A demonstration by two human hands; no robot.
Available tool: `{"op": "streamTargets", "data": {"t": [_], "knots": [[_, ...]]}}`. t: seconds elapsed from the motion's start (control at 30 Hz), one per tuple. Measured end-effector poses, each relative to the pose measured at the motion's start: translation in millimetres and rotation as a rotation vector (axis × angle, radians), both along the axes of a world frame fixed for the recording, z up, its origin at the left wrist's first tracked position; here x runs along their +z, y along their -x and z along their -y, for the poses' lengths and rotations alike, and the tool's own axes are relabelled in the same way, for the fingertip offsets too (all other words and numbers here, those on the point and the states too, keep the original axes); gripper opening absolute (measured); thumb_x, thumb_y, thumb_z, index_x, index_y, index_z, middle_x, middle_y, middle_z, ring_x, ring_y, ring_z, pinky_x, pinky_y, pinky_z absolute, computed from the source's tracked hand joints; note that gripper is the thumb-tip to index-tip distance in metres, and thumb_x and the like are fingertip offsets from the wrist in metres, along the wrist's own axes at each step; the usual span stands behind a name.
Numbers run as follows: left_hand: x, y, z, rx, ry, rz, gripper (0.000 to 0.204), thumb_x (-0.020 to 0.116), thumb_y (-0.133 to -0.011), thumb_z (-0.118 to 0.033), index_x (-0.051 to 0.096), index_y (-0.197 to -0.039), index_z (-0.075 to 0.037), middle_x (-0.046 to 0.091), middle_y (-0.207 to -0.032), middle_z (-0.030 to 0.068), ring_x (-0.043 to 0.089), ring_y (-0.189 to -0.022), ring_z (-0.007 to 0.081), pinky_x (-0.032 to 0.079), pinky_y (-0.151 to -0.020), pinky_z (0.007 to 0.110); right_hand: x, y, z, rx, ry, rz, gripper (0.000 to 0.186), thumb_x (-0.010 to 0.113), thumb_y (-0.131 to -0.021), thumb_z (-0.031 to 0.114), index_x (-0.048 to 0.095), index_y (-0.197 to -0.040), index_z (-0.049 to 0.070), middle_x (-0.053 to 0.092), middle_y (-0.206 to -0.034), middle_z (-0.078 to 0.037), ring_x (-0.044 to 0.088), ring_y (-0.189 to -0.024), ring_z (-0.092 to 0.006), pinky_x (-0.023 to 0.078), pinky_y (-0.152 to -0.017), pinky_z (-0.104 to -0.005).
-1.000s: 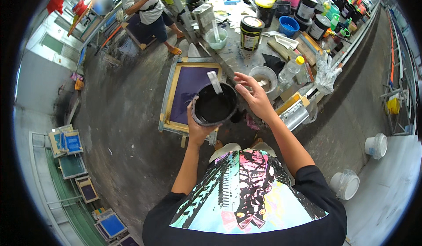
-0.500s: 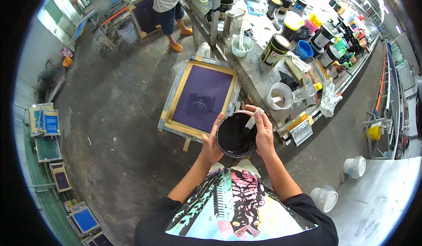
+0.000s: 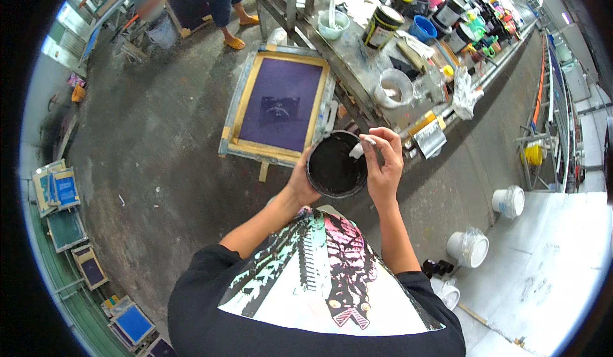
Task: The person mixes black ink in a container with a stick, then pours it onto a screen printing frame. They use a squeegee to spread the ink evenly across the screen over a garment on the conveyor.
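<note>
A round tub of black ink (image 3: 334, 171) is held in front of my shirt by my left hand (image 3: 301, 179), whose fingers curl round its left side. My right hand (image 3: 382, 162) is closed on a pale flat stirring stick (image 3: 357, 151) that leans into the ink at the tub's right side. Just beyond the tub, a framed printing screen (image 3: 281, 95) with purple mesh and taped edges rests low beside the workbench. A clear cup (image 3: 394, 88) stands on the bench edge.
A cluttered bench (image 3: 357, 70) runs to the upper right with ink cans (image 3: 382, 26), bottles and gloves. A co-worker (image 3: 222, 3) stands at top left. Frames (image 3: 72, 229) lean along the left wall; white buckets (image 3: 468, 250) sit at right.
My right hand went from open in the air to gripping the stick at the tub. The tub shifted rightward in view. The view has tilted, and less of the co-worker shows.
</note>
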State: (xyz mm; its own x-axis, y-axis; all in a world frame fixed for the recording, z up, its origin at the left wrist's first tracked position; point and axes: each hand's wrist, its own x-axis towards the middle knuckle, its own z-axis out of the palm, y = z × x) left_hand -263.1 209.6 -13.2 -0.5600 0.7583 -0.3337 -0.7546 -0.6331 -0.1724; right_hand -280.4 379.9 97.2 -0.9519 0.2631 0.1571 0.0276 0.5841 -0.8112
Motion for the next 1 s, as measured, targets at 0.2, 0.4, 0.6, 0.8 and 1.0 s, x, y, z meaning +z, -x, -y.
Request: {"op": "streamTargets", "data": {"t": [0.2,0.4,0.6,0.8,1.0], "knots": [[-13.7,29.2,0.1,-0.075,0.033,0.077,0.066,0.031,-0.107,-0.060,0.055,-0.151,-0.018,0.061,-0.148,0.0128,0.061,-0.133,0.0304,0.052,-0.109,0.060,12.1,-8.2,4.7,0.216,-0.006,-0.027,0.036,0.080,-0.078,-0.007,0.079,-0.112,0.008,0.064,-0.100,-0.008,0.066,-0.088,-0.0248,0.055,-0.074,-0.0349],[-16.2,42.3,-13.9,0.015,0.042,-0.002,0.057,0.040,-0.108,-0.048,0.061,-0.143,-0.008,0.066,-0.142,0.0142,0.064,-0.129,0.0308,0.053,-0.111,0.048,14.2,-23.4,29.8,0.311,-0.101,-0.144,0.047,0.080,-0.075,-0.005,0.079,-0.119,0.008,0.064,-0.101,-0.009,0.069,-0.087,-0.0236,0.059,-0.073,-0.0344],[-27.9,-2.0,1.0,0.025,-0.111,0.092,0.048,0.043,-0.110,-0.050,0.068,-0.126,-0.012,0.073,-0.120,0.0069,0.073,-0.101,0.0216,0.063,-0.089,0.040,1.4,-14.7,52.8,0.342,-0.096,0.001,0.057,0.076,-0.072,-0.003,0.074,-0.129,0.006,0.065,-0.113,-0.013,0.068,-0.096,-0.0282,0.058,-0.085,-0.0378],[-11.3,-16.7,-3.0,-0.036,-0.164,0.308,0.053,0.041,-0.109,-0.054,0.057,-0.144,-0.017,0.062,-0.143,0.0129,0.064,-0.128,0.0336,0.053,-0.105,0.061,37.1,8.2,28.9,0.386,0.105,0.123,0.037,0.073,-0.093,0.001,0.073,-0.129,0.006,0.069,-0.128,-0.013,0.070,-0.112,-0.0259,0.057,-0.093,-0.0356],[-6.7,-12.2,-15.4,-0.240,-0.220,0.179,0.075,0.042,-0.104,-0.067,0.041,-0.160,-0.016,0.048,-0.160,0.0184,0.051,-0.141,0.0477,0.047,-0.104,0.077,15.1,-4.4,-59.6,-0.084,0.153,0.399,0.027,0.063,-0.106,0.013,0.072,-0.126,-0.002,0.070,-0.118,-0.008,0.066,-0.106,-0.0142,0.051,-0.089,-0.0266]]}}
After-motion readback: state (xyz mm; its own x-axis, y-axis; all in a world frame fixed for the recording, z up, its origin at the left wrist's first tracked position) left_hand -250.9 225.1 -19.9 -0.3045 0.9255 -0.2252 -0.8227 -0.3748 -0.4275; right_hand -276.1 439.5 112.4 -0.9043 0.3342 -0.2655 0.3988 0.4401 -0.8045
